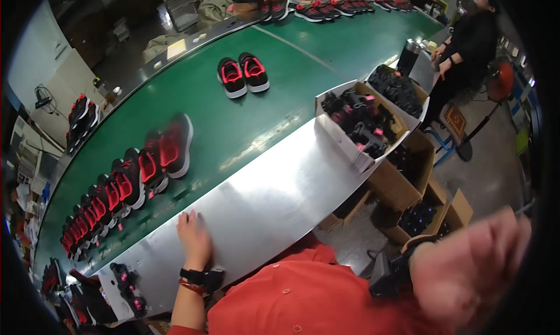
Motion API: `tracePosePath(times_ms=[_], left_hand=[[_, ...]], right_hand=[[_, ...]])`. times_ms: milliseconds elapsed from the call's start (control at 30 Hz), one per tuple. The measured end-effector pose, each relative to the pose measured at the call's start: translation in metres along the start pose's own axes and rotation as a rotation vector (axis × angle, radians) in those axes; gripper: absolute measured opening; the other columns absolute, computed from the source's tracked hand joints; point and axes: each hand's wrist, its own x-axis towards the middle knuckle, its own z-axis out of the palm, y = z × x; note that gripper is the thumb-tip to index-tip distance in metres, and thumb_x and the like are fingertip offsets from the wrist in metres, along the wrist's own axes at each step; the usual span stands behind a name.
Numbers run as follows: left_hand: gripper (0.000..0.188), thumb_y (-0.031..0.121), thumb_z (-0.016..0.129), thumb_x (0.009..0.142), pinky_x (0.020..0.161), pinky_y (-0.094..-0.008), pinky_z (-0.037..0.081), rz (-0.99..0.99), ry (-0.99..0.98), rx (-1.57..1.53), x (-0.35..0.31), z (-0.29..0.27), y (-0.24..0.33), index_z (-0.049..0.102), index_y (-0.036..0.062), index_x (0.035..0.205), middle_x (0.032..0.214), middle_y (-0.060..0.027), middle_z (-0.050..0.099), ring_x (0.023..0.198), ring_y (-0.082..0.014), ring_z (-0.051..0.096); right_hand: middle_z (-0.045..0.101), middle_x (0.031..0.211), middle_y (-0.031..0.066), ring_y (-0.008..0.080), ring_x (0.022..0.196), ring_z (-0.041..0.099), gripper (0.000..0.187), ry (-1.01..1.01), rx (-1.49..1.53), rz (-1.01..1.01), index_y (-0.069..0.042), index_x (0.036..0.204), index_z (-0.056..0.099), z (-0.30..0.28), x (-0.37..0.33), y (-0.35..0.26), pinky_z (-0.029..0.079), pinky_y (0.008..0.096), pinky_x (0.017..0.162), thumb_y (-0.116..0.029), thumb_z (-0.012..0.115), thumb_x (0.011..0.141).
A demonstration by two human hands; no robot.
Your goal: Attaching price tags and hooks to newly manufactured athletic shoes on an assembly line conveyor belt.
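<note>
My left hand [195, 240] rests at the edge of the metal side table [268, 186], its visible fingers stretched toward the green conveyor belt [245, 125]. It holds nothing that I can see. Close to the camera at the lower right, my right hand [475, 265] is raised and smeared by motion, so its fingers cannot be made out. On the belt to the left stands a row of black shoes [119, 183] with red linings, the rightmost ones blurred. One more pair of black-and-red shoes [244, 75] stands farther off on the belt.
White boxes [376, 154] of black clip-like pieces with pink tags sit at the table's right end. Cardboard cartons [402, 186] are stacked below. A black strip of clips [128, 288] lies at lower left. Another person [466, 49] stands at right; others handle shoes at the far side.
</note>
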Motion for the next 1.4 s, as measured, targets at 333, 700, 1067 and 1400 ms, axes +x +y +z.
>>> tracePosePath(times_ms=[333, 700, 1067, 1400], left_hand=[[0.055, 0.006, 0.05, 0.084, 0.114, -0.051, 0.021, -0.038, -0.037, 0.023, 0.004, 0.008, 0.002, 0.043, 0.0007, 0.138, 0.141, -0.0264, 0.037, 0.133, -0.0424, 0.033], [0.055, 0.004, 0.051, 0.082, 0.112, -0.0501, 0.023, -0.047, -0.006, 0.029, 0.007, 0.013, 0.001, 0.044, -0.0009, 0.136, 0.143, -0.0271, 0.035, 0.133, -0.0434, 0.032], [0.054, 0.022, 0.046, 0.093, 0.114, -0.0504, 0.023, -0.084, -0.118, 0.038, 0.015, 0.006, 0.01, 0.041, -0.0093, 0.137, 0.142, -0.0341, 0.036, 0.133, -0.0464, 0.032], [0.054, 0.022, 0.048, 0.091, 0.112, -0.0519, 0.027, -0.043, -0.096, 0.073, 0.017, 0.004, 0.009, 0.044, -0.0091, 0.135, 0.138, -0.0361, 0.039, 0.129, -0.0487, 0.037]], right_hand=[[0.057, 0.095, 0.0093, 0.0202, 0.086, 0.057, 0.027, -0.073, -1.239, 0.807, -0.002, 0.108, 0.06, -0.268, -0.103, 0.138, 0.049, 0.031, 0.078, -0.006, 0.065, 0.082], [0.06, 0.093, 0.0171, 0.0316, 0.092, 0.059, 0.015, -0.802, -1.99, 0.886, 0.002, 0.09, 0.063, -0.291, -0.167, 0.193, 0.054, 0.0398, 0.075, -0.008, 0.056, 0.081], [0.06, 0.093, 0.0148, 0.031, 0.091, 0.059, 0.013, -0.668, -1.981, 0.742, -0.004, 0.089, 0.062, -0.304, -0.173, 0.22, 0.05, 0.0402, 0.077, -0.01, 0.053, 0.083], [0.067, 0.082, 0.0225, 0.039, 0.084, 0.067, 0.015, -0.487, -1.67, 1.065, -0.004, 0.09, 0.064, -0.296, -0.158, 0.214, 0.052, 0.0497, 0.074, -0.009, 0.051, 0.085]])
